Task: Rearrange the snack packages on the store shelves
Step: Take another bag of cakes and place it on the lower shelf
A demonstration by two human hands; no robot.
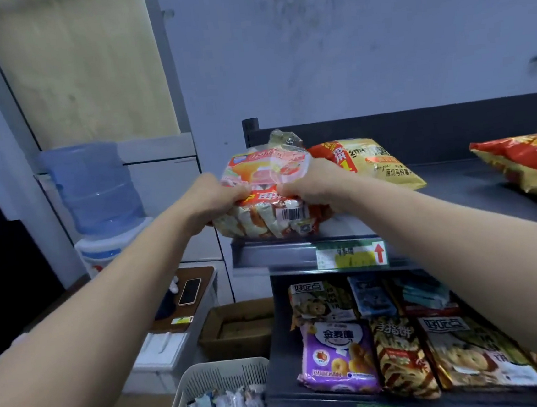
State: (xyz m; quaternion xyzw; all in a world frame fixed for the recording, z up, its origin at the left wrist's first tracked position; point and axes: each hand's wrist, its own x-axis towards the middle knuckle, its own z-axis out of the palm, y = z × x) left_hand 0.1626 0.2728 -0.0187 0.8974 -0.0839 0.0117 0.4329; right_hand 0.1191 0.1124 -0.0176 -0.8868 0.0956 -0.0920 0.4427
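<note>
A clear, red-and-orange snack bag [271, 199] full of small wrapped packets rests at the left front corner of the top shelf [456, 191]. My left hand [214, 198] grips its left side and my right hand [314, 185] grips its right side, both with fingers closed on the plastic. A yellow-and-red chip bag [371, 164] lies just behind and to the right of it. Another red-and-yellow bag [526, 165] lies at the shelf's far right. On the lower shelf [282, 359] lie a purple pack [339, 357] and several cookie and biscuit packs [471, 351].
A blue water jug on a dispenser [95, 190] stands to the left. Below it a small table holds a phone [189, 291]. A cardboard box [239, 327] and a white basket [214, 402] of small packets sit on the floor beside the shelf unit.
</note>
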